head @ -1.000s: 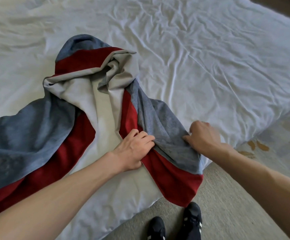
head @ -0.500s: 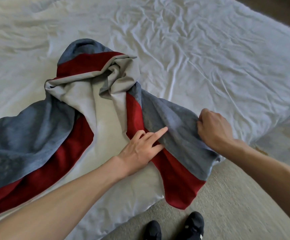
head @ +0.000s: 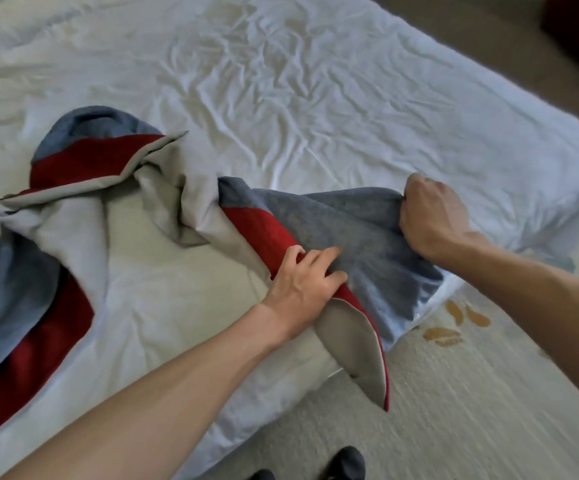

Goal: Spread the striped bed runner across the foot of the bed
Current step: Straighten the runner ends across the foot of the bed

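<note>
White, heavily creased sheet covers the bed, and beside its near edge runs pale carpet with orange leaf shapes. Across the near part of the mattress lies the striped bed runner, grey-blue and deep red with a beige underside, and it is far from flat. Its left stretch trails out of view at the left edge. Its middle is bunched and twisted, beige lining turned up. The right end is up between both hands, near the corner of the bed.

The left hand grips the runner where red meets grey-blue, fingers on top of the cloth. Below that hand a folded corner, beige inside with a red rim, hangs over the edge of the bed toward the carpet. The right hand is clenched on the far grey-blue edge, cloth gathered in the fist. Dark shoes show at the bottom.
</note>
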A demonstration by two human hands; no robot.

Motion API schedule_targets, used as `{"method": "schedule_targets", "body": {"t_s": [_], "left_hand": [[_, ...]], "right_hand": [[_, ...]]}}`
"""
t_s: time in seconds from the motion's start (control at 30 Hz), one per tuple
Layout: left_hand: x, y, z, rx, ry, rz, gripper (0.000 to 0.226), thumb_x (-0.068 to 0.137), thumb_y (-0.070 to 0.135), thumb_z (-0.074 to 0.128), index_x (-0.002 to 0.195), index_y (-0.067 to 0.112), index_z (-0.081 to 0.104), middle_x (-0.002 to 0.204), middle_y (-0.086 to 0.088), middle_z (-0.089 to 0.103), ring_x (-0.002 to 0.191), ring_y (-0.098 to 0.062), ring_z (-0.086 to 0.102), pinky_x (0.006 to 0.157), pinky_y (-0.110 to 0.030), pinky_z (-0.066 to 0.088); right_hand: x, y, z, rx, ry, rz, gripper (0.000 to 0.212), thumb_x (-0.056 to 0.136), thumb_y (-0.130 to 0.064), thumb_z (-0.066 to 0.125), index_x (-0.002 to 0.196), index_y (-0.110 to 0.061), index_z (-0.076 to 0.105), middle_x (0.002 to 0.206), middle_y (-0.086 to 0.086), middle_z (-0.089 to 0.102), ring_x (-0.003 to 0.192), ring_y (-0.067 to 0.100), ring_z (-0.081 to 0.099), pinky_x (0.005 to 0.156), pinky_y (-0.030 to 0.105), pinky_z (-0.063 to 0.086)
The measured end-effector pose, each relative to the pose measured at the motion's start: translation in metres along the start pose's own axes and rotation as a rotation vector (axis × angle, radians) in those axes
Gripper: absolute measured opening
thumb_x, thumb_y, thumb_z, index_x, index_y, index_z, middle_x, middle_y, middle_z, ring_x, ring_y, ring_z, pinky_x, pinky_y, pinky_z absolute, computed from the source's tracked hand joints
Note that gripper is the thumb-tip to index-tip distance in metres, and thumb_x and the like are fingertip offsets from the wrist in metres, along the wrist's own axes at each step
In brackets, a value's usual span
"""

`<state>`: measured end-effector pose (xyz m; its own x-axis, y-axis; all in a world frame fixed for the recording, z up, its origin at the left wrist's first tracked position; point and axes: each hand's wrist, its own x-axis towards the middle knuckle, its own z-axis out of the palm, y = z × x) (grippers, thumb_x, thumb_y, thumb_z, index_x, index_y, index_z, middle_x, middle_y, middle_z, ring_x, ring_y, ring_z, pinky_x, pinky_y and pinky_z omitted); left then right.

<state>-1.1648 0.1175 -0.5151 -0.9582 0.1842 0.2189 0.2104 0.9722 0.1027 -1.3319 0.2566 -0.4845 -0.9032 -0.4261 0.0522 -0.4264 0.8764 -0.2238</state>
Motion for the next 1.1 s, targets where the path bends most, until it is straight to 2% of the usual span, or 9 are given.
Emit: {"method": "schedule_targets", "body": {"t_s": [0.2,0.37,0.47,0.6,0.67,0.77,0.83,1.0,1.1], "left_hand": [[0.064,0.038,0.022,-0.055,0.082,0.017,0.029,0.077,0.007,0.045,0.083,0.015,0.071,0.081,-0.001,0.068,0.074,-0.022,0.064,0.074,-0.037,0.049],[0.123,0.045,0.03,-0.045,-0.009,0.064,0.029,0.07,0.004,0.048,0.086,0.015,0.07,0.079,-0.001,0.067,0.073,-0.023,0.063,0.073,-0.038,0.049],[0.168,0.044,0.035,-0.043,-0.06,0.083,0.025,0.063,0.002,0.061,0.085,0.012,0.069,0.076,-0.003,0.066,0.068,-0.025,0.062,0.066,-0.035,0.049],[0.226,0.044,0.044,-0.069,-0.098,0.086,0.027,0.057,0.003,0.068,0.083,0.011,0.069,0.073,-0.004,0.065,0.065,-0.026,0.062,0.061,-0.033,0.049],[0.253,0.044,0.05,-0.072,-0.092,0.068,0.026,0.06,0.002,0.067,0.084,0.009,0.069,0.074,-0.005,0.066,0.065,-0.027,0.062,0.062,-0.034,0.049],[0.286,0.05,0.057,-0.081,-0.099,0.055,0.028,0.057,0.002,0.07,0.085,0.009,0.07,0.073,-0.005,0.066,0.066,-0.027,0.063,0.063,-0.033,0.049],[0.307,0.054,0.061,-0.092,-0.118,0.032,0.032,0.053,0.002,0.073,0.084,0.009,0.071,0.072,-0.005,0.066,0.065,-0.026,0.063,0.063,-0.032,0.049],[0.357,0.068,0.072,-0.133,-0.143,0.002,0.038,0.049,-0.001,0.076,0.086,0.008,0.071,0.073,-0.006,0.067,0.065,-0.027,0.064,0.063,-0.034,0.049],[0.39,0.081,0.08,-0.145,-0.136,0.002,0.037,0.05,0.001,0.074,0.086,0.008,0.071,0.072,-0.006,0.067,0.064,-0.027,0.063,0.06,-0.033,0.049]], "right_hand": [[0.037,0.052,-0.022,-0.006,0.038,0.041,0.013,0.085,0.005,0.043,0.082,-0.008,0.04,0.088,0.019,0.054,0.076,0.032,0.043,0.062,0.037,0.031],[0.072,0.084,-0.033,-0.019,0.061,0.036,0.016,0.085,0.005,0.044,0.083,-0.01,0.04,0.097,0.021,0.057,0.09,0.037,0.052,0.063,0.037,0.031],[0.098,0.102,-0.038,-0.043,0.072,0.048,0.013,0.085,0.007,0.042,0.085,-0.006,0.045,0.096,0.02,0.057,0.089,0.036,0.051,0.059,0.036,0.03],[0.137,0.134,-0.043,-0.069,0.083,0.041,0.015,0.084,0.007,0.042,0.087,-0.007,0.046,0.095,0.016,0.058,0.088,0.033,0.05,0.046,0.03,0.014],[0.155,0.147,-0.047,-0.076,0.094,0.06,0.015,0.083,0.007,0.043,0.089,-0.006,0.048,0.096,0.016,0.058,0.091,0.033,0.05,0.045,0.03,0.009],[0.179,0.168,-0.05,-0.078,0.091,0.08,0.02,0.082,0.01,0.042,0.093,-0.004,0.05,0.099,0.017,0.058,0.095,0.033,0.049,0.049,0.031,0.016],[0.193,0.181,-0.052,-0.063,0.089,0.072,0.02,0.083,0.011,0.041,0.093,-0.004,0.049,0.1,0.018,0.057,0.096,0.033,0.048,0.06,0.034,0.025],[0.225,0.222,-0.059,-0.036,0.092,0.095,0.021,0.082,0.013,0.041,0.088,-0.007,0.045,0.099,0.018,0.056,0.096,0.033,0.047,0.062,0.034,0.025],[0.246,0.255,-0.063,-0.025,0.086,0.084,0.02,0.082,0.012,0.043,0.093,-0.004,0.049,0.103,0.018,0.057,0.099,0.032,0.048,0.066,0.032,0.027]]}}
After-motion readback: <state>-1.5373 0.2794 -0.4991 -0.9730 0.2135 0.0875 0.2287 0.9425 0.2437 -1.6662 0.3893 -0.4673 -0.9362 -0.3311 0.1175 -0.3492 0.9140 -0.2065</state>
